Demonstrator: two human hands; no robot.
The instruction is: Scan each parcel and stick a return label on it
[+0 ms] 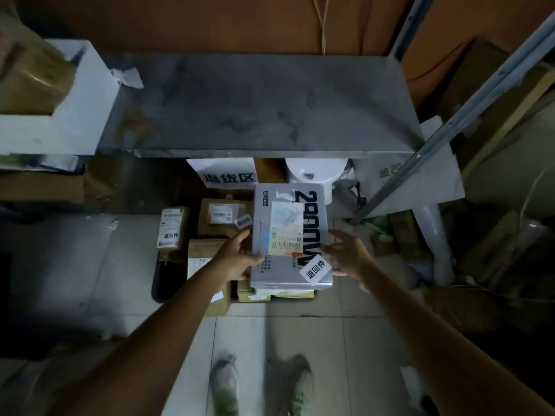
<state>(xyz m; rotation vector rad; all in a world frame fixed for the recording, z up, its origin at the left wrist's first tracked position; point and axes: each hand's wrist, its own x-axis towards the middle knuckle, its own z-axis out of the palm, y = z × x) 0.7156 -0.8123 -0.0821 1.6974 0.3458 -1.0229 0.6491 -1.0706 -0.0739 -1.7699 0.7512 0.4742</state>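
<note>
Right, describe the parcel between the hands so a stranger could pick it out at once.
Below the grey metal shelf, brown cartons are piled on the floor. The grey box lies on top, left hand gripping its left edge, right hand at its right. Unlike the cartons, it bears big black 2900W print.

Both bare arms reach forward and down, converging on the grey parcel (312, 217). The left hand (237, 256) grips its left edge, thumb over the top face, fingers curled at the side. The right hand (348, 253) lies at its right edge, fingers straight and spread.
</note>
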